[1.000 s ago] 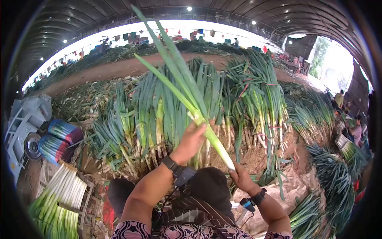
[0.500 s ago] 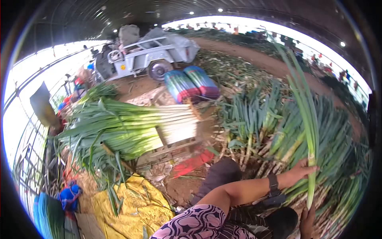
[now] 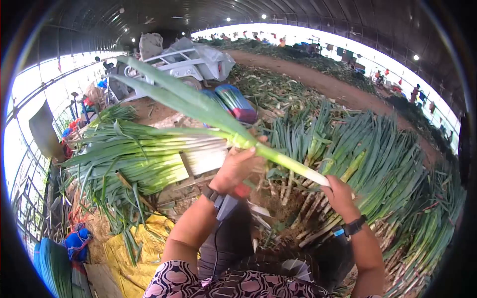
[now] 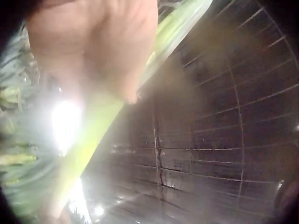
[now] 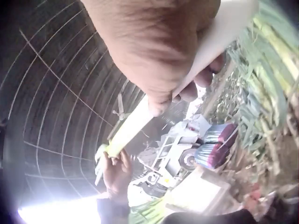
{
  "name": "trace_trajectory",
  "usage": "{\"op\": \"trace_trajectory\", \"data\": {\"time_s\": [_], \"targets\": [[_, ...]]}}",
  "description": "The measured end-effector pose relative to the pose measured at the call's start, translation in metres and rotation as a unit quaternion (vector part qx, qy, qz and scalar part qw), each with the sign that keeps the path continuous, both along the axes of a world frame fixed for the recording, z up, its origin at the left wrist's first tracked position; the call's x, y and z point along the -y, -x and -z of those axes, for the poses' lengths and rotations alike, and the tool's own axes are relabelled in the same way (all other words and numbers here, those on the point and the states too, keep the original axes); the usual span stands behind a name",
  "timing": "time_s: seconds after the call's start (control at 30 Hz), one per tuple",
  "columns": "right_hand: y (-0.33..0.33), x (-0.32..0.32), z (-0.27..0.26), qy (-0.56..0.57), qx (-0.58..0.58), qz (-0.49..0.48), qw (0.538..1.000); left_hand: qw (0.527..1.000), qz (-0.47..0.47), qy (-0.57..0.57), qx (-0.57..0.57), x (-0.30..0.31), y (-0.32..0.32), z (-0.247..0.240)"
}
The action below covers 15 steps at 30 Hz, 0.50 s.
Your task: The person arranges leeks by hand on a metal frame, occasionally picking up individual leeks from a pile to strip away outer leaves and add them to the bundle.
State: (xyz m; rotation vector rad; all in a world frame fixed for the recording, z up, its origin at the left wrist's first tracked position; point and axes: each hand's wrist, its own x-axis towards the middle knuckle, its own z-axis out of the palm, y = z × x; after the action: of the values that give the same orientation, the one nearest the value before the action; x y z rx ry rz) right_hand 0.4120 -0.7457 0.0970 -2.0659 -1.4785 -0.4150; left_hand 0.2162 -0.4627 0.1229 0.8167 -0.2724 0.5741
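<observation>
One large green onion (image 3: 293, 165) slants across the head view, its leaves up to the left and its white root end down to the right. My left hand (image 3: 237, 169) grips the stem just below where the leaves fan out. The white end is held in my right hand (image 3: 341, 198). In the left wrist view my left hand (image 4: 96, 46) wraps the pale stem (image 4: 93, 126). The right wrist view has my right hand (image 5: 159, 51) curled round the white shaft (image 5: 133, 126), with my left hand (image 5: 117, 177) at its far part.
To the left, stripped onions (image 3: 144, 156) lie stacked on a low wooden rack, beside a yellow sack (image 3: 141, 238). Untrimmed onions (image 3: 377, 159) cover the ground at the right. Behind stand a grey cart (image 3: 211, 62) and wrapped bundles (image 3: 236, 104).
The view has swung left from the onion rows to the rack and cart. The held onion has tipped over to the left, still in both hands.
</observation>
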Motion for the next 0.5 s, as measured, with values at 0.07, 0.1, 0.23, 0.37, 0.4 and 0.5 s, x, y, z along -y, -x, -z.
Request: {"op": "trace_trajectory", "data": {"time_s": [0.07, 0.1, 0.23, 0.37, 0.4, 0.5], "targets": [[0.009, -0.026, 0.003, -0.036, 0.083, 0.015, 0.996, 0.999, -0.020, 0.007, -0.047, -0.014, 0.022, 0.002], [0.016, -0.033, 0.004, -0.049, 0.119, 0.028, 0.991, 0.997, -0.023, 0.015, -0.072, -0.021, 0.029, 0.007], [0.042, -0.053, -0.001, -0.057, 0.156, 0.058, 0.984, 0.998, 0.008, 0.037, -0.049, -0.048, 0.050, 0.040], [0.053, -0.079, -0.002, -0.018, 0.174, 0.064, 0.982, 0.997, 0.024, 0.064, 0.025, -0.069, 0.056, 0.071], [0.054, -0.083, -0.003, -0.004, 0.179, 0.070, 0.981, 0.997, 0.027, 0.067, 0.031, -0.074, 0.060, 0.071], [0.061, -0.089, -0.014, 0.019, 0.143, 0.058, 0.988, 0.996, 0.018, 0.076, 0.037, -0.078, 0.068, 0.072]]}}
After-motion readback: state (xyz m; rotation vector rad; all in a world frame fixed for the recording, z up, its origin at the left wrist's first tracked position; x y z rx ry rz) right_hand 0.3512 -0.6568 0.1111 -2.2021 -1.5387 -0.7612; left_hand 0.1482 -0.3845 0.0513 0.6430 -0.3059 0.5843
